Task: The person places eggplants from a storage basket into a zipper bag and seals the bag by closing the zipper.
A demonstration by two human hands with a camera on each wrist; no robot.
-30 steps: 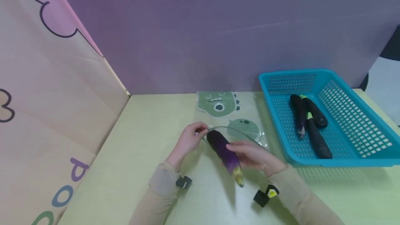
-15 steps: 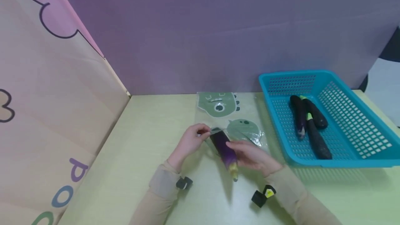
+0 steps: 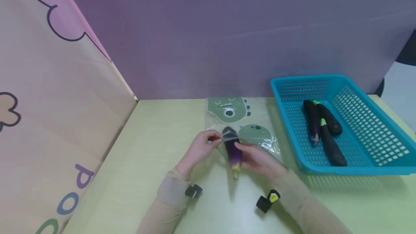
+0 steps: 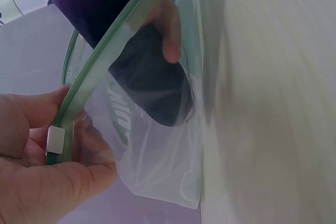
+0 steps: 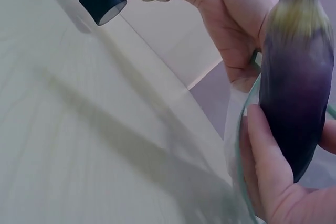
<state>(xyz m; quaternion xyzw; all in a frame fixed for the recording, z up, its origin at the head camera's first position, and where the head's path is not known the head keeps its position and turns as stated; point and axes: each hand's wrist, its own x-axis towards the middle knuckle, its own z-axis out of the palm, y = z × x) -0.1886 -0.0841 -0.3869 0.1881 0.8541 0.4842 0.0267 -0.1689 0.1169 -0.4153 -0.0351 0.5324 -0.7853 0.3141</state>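
Note:
My left hand [image 3: 202, 146] pinches the green-edged mouth of a clear zip bag [image 4: 157, 171] beside its white slider [image 4: 55, 140]. With the thumb on one side and fingers on the other, my right hand [image 3: 260, 159] grips a purple eggplant [image 3: 234, 154]. The eggplant's dark rounded end is inside the bag mouth, seen through the plastic in the left wrist view. Its pale stem end points back toward the person, outside the bag. In the right wrist view some right fingers [image 5: 268, 161] lie along the eggplant at the bag's edge.
A blue plastic basket [image 3: 352, 169] stands at the right with several dark eggplants [image 3: 331, 143] in it. The bag's printed green dinosaur part [image 3: 227, 109] lies flat on the pale table [image 3: 162, 125] toward the purple back wall [image 3: 208, 46]. A printed side panel [image 3: 65, 100] rises at the left.
My right hand has moved the eggplant forward and left, and its dark end has passed into the bag mouth. The stem end has swung left. My left hand keeps its pinch, shifted slightly right.

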